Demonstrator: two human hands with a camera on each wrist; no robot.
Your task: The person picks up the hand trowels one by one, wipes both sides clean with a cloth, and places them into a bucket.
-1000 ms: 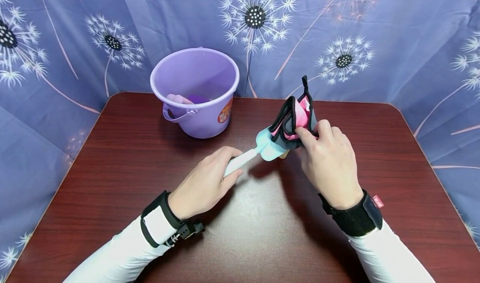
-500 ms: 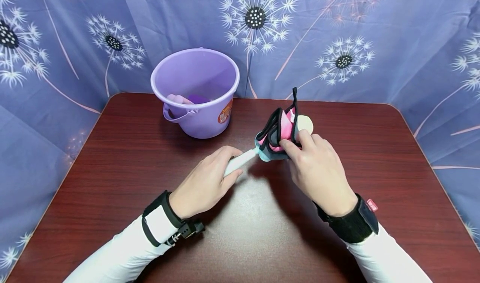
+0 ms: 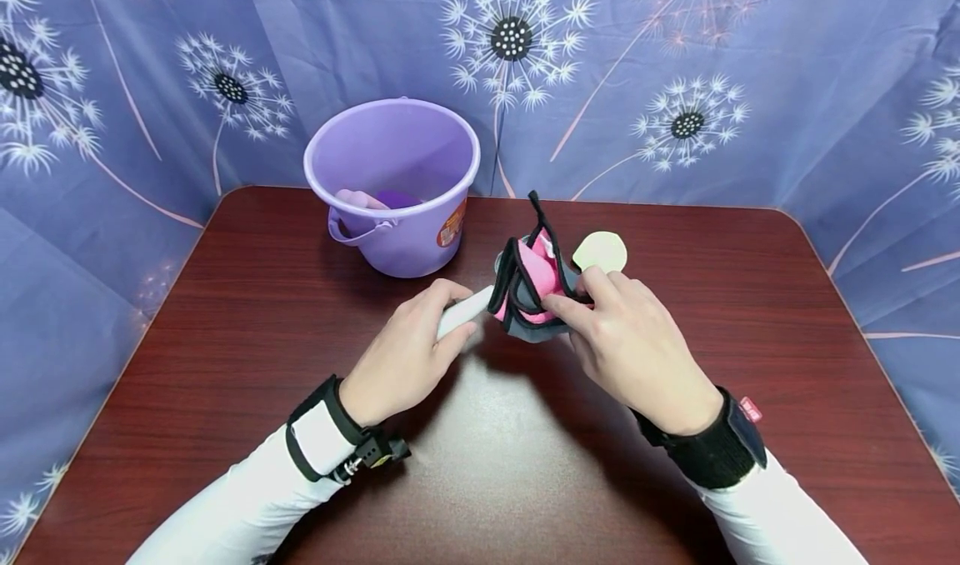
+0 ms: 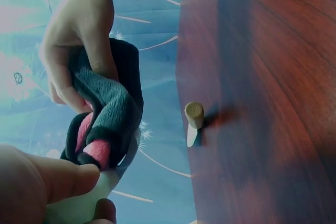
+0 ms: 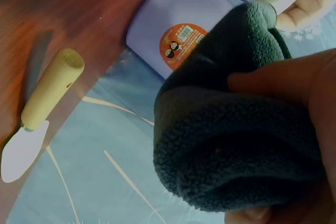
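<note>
My left hand (image 3: 401, 352) grips the white handle (image 3: 465, 311) of a small garden shovel at the table's middle. A folded cloth (image 3: 538, 269), grey outside and pink inside with black edging, covers most of the shovel's light-blue head. In the left wrist view a curved edge of the head (image 4: 131, 151) shows beside the cloth. My right hand (image 3: 637, 348) holds the cloth against the head, thumb on top and fingers beneath. Behind that hand, a trowel with a pale blade (image 3: 602, 251) lies on the table; its wooden handle (image 5: 52, 87) shows in the right wrist view.
A purple bucket (image 3: 420, 244) stands at the back left, its handle folded down. Inside it are a pink item (image 3: 362, 199) and a darker purple one (image 3: 397, 198). A dandelion-print curtain (image 3: 337, 40) hangs behind the dark red wooden table (image 3: 225, 315).
My right hand has slid the cloth left along the shovel's head toward the handle, hiding the light-blue part. The trowel's pale blade has come into view. My left hand has shifted slightly left.
</note>
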